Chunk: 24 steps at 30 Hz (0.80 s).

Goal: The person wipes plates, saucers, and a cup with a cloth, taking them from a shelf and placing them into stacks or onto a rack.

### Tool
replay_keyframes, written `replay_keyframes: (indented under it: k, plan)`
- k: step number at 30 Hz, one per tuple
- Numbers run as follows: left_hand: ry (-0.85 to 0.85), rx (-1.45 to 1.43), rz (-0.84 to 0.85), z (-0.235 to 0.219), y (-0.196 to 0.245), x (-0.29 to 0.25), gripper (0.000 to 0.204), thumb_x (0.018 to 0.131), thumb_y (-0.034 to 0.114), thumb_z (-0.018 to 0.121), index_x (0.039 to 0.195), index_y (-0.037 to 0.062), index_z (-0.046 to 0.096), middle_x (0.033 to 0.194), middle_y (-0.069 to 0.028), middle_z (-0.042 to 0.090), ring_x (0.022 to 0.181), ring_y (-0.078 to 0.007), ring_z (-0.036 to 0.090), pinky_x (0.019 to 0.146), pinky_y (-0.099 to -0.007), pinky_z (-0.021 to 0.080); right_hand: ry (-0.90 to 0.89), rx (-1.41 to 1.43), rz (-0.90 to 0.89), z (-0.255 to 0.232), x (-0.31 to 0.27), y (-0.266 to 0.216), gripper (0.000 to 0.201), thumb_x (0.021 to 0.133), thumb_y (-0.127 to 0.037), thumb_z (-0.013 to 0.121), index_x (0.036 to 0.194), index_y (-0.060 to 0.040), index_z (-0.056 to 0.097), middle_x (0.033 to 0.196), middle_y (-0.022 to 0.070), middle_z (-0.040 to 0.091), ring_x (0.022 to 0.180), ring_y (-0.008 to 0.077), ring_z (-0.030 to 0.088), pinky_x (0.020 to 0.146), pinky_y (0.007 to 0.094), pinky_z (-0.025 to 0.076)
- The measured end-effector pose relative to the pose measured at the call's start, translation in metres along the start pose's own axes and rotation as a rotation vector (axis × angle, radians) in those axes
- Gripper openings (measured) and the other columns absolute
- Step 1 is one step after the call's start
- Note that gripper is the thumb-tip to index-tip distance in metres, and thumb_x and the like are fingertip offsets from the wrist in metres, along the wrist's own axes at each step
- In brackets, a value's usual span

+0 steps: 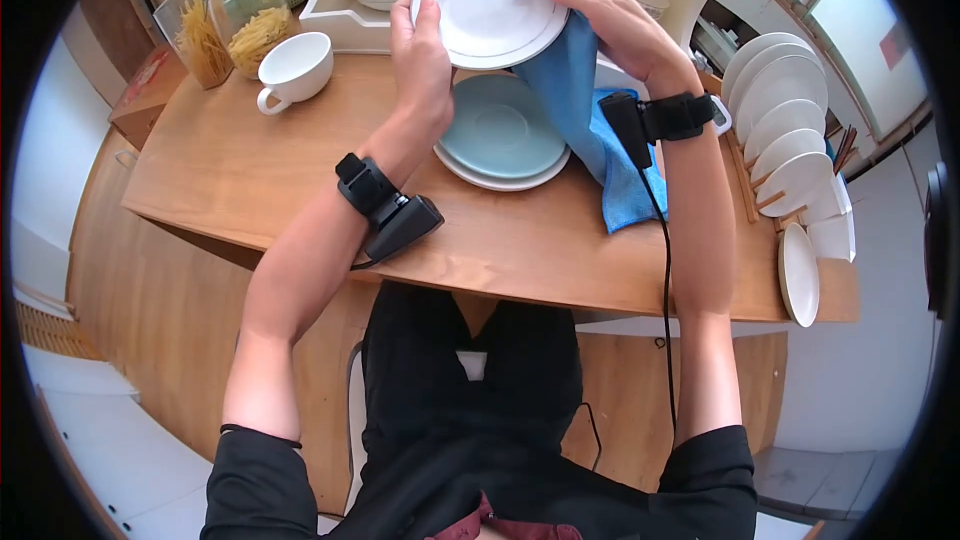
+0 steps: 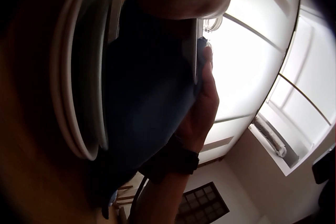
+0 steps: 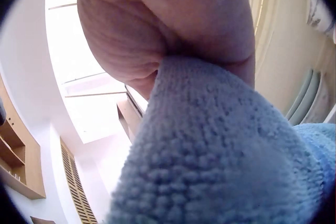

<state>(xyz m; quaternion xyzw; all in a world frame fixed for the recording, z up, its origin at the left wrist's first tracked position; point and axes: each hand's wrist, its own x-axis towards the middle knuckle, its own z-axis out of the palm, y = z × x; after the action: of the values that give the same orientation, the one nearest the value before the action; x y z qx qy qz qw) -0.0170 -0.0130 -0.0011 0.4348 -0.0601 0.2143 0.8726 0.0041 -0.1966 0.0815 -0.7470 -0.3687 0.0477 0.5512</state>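
My left hand [image 1: 420, 65] grips a white plate [image 1: 490, 5] by its left edge, the thumb lying over the rim. The plate is tilted up, above a stack topped by a light blue plate [image 1: 503, 125]. At the plate's right edge, my right hand [image 1: 620, 20] holds a blue cloth [image 1: 562, 85] against it. In the right wrist view the cloth [image 3: 210, 145] runs down from under the palm. Its lower end lies on the table beside the stack. The left wrist view is dark, with the cloth [image 2: 147, 92] hanging next to the stacked plates [image 2: 65, 77].
A white cup [image 1: 296, 70] stands on the wooden table [image 1: 270, 160], near jars of pasta [image 1: 255, 40]. Several white plates stand in a wooden rack [image 1: 750, 180] at the right, and an oval dish [image 1: 799, 275] leans at its front. Behind is a cream shelf [image 1: 345, 32] with dishes.
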Motion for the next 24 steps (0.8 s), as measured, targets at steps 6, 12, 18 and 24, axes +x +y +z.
replay_keyframes:
  k: [6,12,18,24]
  plan:
    - [-0.456,-0.002,-0.292,-0.008,0.011,0.002,0.034,0.093,0.024,0.054,0.119,0.0021,0.049,0.098,-0.0083,0.064,0.084,-0.0176,0.066,0.068,-0.0309,0.055,0.051,-0.227,-0.057,-0.026,0.000,-0.010,0.023,0.098,-0.017,0.049,0.113,-0.0054,0.063,0.109,0.0019,0.062,0.099,0.0081,0.058,0.090,0.0215,0.046]
    - [-0.785,0.042,-0.544,-0.002,0.021,-0.010,0.041,0.092,0.031,0.054,0.112,-0.0043,0.053,0.081,-0.0120,0.066,0.057,-0.0199,0.064,0.051,-0.0305,0.055,-0.134,-0.272,0.082,-0.039,-0.020,-0.028,0.018,0.095,-0.012,0.049,0.104,-0.0032,0.063,0.101,0.0017,0.061,0.094,0.0086,0.058,0.087,0.0208,0.047]
    - [-0.709,0.099,-0.463,-0.003,0.023,-0.009,0.041,0.096,0.032,0.052,0.115,-0.0041,0.052,0.079,-0.0090,0.065,0.057,-0.0135,0.064,0.035,-0.0247,0.046,-0.156,-0.296,-0.039,-0.019,-0.014,-0.021,0.024,0.097,-0.019,0.049,0.111,-0.0057,0.063,0.108,0.0035,0.063,0.098,0.0104,0.059,0.089,0.0234,0.048]
    - [-0.504,0.036,-0.305,0.001,0.015,-0.009,0.039,0.098,0.031,0.050,0.116,-0.0031,0.051,0.086,-0.0106,0.066,0.064,-0.0159,0.066,0.041,-0.0286,0.050,0.162,-0.228,-0.038,-0.011,-0.003,-0.013,0.036,0.102,-0.030,0.044,0.127,-0.0091,0.059,0.117,0.0070,0.063,0.109,0.0123,0.057,0.095,0.0267,0.045]
